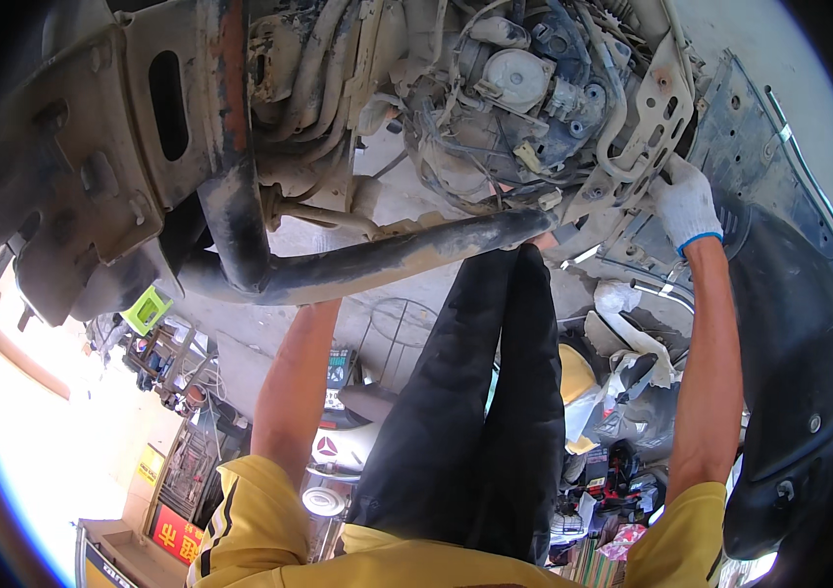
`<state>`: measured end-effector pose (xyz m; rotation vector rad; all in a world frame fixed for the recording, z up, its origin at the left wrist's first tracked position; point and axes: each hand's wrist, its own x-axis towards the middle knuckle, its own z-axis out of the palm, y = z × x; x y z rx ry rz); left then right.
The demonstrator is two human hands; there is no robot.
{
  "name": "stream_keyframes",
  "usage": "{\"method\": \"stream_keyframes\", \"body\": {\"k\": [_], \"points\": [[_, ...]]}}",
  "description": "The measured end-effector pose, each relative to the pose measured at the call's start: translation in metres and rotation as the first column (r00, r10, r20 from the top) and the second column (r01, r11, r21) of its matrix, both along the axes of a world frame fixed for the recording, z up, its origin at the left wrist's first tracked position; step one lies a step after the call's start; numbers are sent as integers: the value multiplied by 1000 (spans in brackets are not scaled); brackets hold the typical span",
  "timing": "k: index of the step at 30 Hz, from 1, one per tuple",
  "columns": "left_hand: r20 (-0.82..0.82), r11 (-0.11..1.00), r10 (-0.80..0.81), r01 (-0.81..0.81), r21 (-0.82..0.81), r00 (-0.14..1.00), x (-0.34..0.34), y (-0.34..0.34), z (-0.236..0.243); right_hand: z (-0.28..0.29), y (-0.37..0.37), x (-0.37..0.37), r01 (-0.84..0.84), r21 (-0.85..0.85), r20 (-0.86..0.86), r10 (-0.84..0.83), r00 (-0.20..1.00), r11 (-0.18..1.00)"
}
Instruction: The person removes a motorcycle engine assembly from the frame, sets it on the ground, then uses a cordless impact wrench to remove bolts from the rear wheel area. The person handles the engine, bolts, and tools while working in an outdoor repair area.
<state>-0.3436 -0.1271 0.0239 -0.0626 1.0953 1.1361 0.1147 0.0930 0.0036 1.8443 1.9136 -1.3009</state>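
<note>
Above me is a dusty vehicle underside: a bent tube [367, 263], a rusty plate [93, 167] at left and an engine housing [519, 83] with hoses and wires. My right hand [683, 206], in a white knit glove with blue cuff, grips the edge of a perforated metal bracket [654, 113], its fingertips tucked behind it. My left forearm rises behind the bent tube; only a pale bit of my left hand [328, 240] shows in the gap, fingers hidden.
A black curved panel [789, 392] and a grey plate [750, 127] flank my right arm. Below lie a floor [240, 363], a wire ring [402, 323], a green plastic item [147, 310], cardboard boxes [142, 431] and piled clutter [612, 470] around my legs.
</note>
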Motion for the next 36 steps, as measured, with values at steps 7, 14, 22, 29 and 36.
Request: {"method": "stream_keyframes", "body": {"k": [7, 14, 22, 29, 36], "points": [[-165, 996, -76, 84, 40, 983, 26, -32, -32, 82, -31, -44, -9, 212, 25, 4, 1000, 977], [-712, 872, -228, 465, 155, 664, 50, 23, -62, 106, -66, -147, -19, 300, -437, 155, 886, 954], [-330, 998, -64, 51, -46, 942, 73, 69, -15, 56, -70, -173, -16, 5, -416, 17, 909, 1000], [-12, 963, -72, 67, -261, 997, 71, 90, 9, 67, -47, -193, -67, -143, -323, 17, 946, 987], [-66, 977, -135, 122, -174, 989, 65, 93, 1, 81, -30, -226, -13, -294, -16, 8, 1000, 956]]}}
